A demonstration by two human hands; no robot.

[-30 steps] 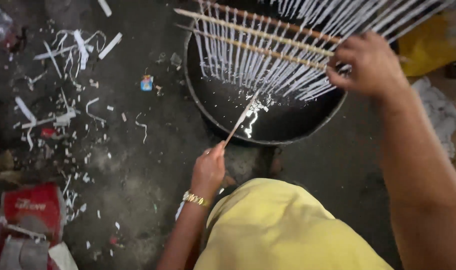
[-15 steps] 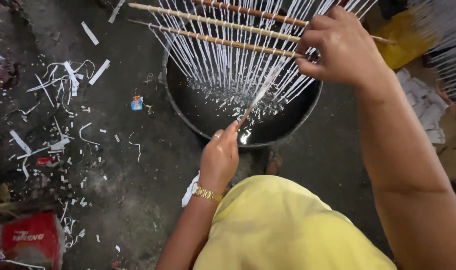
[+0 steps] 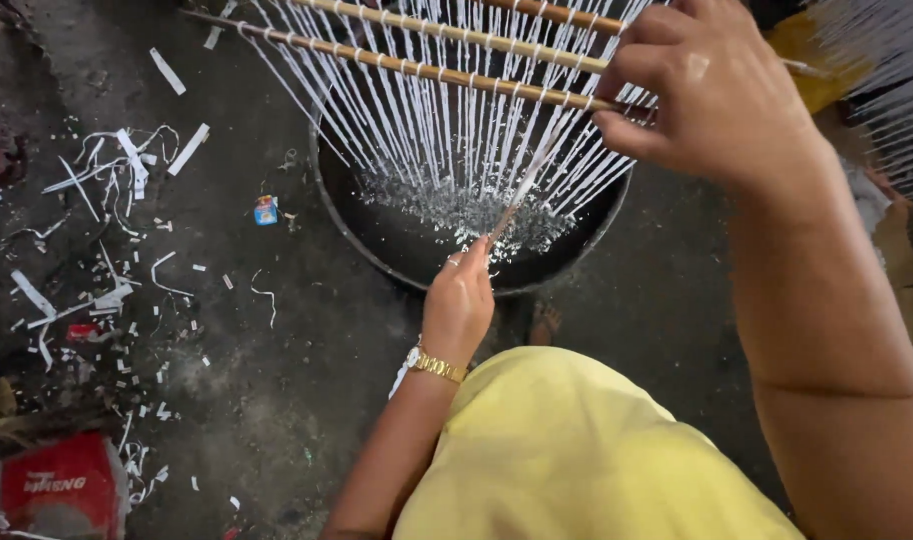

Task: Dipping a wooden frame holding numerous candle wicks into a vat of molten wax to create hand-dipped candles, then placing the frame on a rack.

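Two hands work above the dark basin [image 3: 377, 255]: the right hand [image 3: 712, 95] stays clenched on the wooden rods [image 3: 427, 72] strung with white wicks [image 3: 447, 130], now lower, while left hand [image 3: 459, 305] fingers pinch a thin stick [image 3: 522, 195], pushed up among them.

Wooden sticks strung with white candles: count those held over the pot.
3, maybe more beyond the top edge. The front stick, middle stick and rear stick lie side by side, gripped by the right hand above the black pot.
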